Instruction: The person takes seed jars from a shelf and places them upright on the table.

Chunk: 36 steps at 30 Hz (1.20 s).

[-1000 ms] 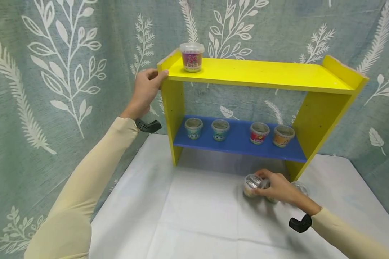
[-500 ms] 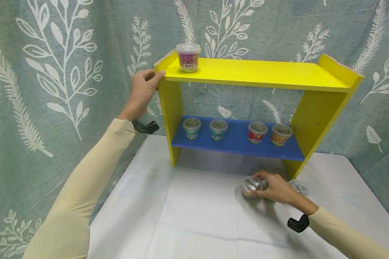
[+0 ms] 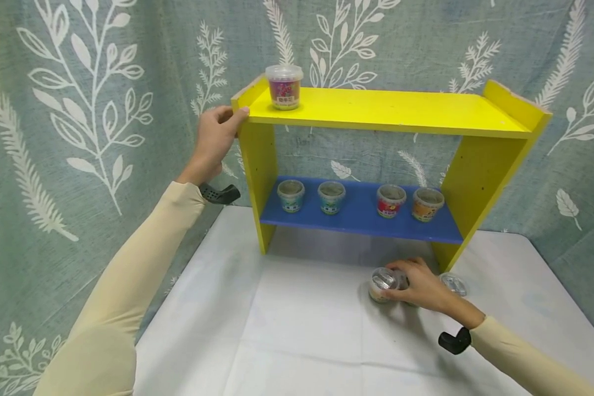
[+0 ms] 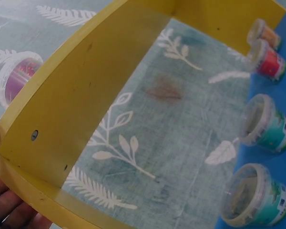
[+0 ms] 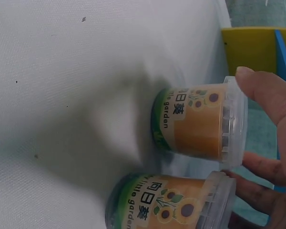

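Observation:
My left hand (image 3: 226, 120) grips the top left corner of the yellow shelf unit (image 3: 391, 113); its fingertips (image 4: 9, 210) show under that corner in the left wrist view. My right hand (image 3: 402, 281) is down on the white table (image 3: 302, 330), thumb and fingers curled round the clear lid of a small orange sunflower cup (image 3: 382, 284) (image 5: 200, 124). A second sunflower cup (image 5: 167, 205) stands against it, mostly hidden under my hand in the head view.
A purple cup (image 3: 284, 86) stands on the yellow top board. Several small cups (image 3: 330, 197) line the blue lower shelf (image 3: 361, 220). Another clear-lidded cup (image 3: 452, 284) sits by the shelf's right leg. A leaf-patterned curtain (image 3: 104, 110) hangs behind.
Both hands keep their holds. Only the view has drifted a little, so the shelf sits slightly further left in the frame.

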Motion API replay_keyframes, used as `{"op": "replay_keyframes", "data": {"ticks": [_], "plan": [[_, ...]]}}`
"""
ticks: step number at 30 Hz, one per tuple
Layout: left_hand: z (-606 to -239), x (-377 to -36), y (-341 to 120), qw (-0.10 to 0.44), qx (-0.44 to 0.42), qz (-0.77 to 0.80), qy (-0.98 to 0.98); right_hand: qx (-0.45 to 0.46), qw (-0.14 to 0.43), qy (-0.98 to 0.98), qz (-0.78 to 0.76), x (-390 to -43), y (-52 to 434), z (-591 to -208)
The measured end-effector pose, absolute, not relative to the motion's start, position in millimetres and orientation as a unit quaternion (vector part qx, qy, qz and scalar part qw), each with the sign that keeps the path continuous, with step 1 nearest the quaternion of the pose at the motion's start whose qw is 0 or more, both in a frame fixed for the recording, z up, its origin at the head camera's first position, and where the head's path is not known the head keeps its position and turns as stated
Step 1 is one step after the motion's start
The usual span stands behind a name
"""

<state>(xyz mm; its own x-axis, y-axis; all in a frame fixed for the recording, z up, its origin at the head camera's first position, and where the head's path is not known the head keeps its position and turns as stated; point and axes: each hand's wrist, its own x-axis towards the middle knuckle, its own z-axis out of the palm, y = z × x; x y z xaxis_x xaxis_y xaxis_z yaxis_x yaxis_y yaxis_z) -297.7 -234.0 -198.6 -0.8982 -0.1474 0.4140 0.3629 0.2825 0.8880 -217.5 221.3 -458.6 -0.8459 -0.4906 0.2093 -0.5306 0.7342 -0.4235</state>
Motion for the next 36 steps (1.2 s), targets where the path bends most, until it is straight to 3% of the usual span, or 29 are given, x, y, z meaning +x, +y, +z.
{"op": "replay_keyframes", "data": {"ticks": [12,36], "plan": [[-198.3,-297.5,-235.6,0.215,-0.069,-0.592,-0.774,0.285,0.064,-0.908,0.301,-219.3,218.0,-432.8],[-200.4,-300.8,-235.2,0.217,-0.068,-0.583,-0.780,0.302,0.079,-0.869,0.384,-229.2,205.1,-334.4]]}}
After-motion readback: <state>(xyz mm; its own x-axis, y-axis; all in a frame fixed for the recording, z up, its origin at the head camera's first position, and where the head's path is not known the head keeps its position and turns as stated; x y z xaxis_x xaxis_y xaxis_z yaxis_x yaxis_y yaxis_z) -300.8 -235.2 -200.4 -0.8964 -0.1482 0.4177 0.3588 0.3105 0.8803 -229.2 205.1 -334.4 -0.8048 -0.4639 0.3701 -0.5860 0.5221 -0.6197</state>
